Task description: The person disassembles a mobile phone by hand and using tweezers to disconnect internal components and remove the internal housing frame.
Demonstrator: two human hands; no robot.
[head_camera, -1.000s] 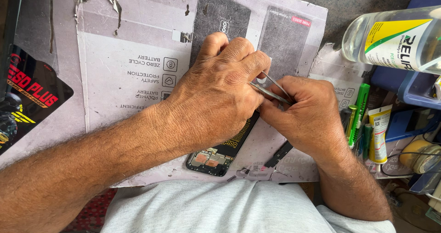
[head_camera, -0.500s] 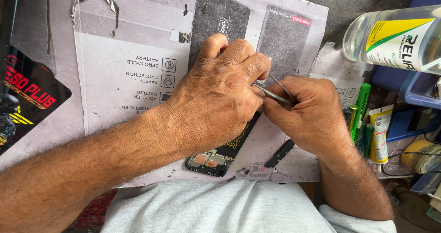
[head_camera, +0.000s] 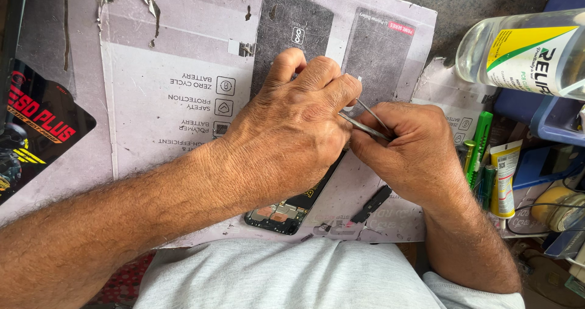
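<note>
My left hand (head_camera: 292, 138) lies over an opened phone (head_camera: 286, 208) and holds it down on a flattened cardboard sheet (head_camera: 164, 102); only the phone's near end with its circuit board shows. My right hand (head_camera: 414, 153) pinches metal tweezers (head_camera: 365, 121), whose tips point left under my left fingers. What the tips touch is hidden. A small black part (head_camera: 372, 203) lies loose on the cardboard just below my right hand.
A clear plastic bottle (head_camera: 524, 53) lies on its side at the upper right. Green pens (head_camera: 478, 150), a yellow tube (head_camera: 504, 178) and cables crowd the right edge. A dark packet (head_camera: 30, 138) sits at the left. Two dark rectangular stickers (head_camera: 292, 22) mark the cardboard.
Both hands stay almost in place over the phone. The tweezers have shifted slightly against my left fingers.
</note>
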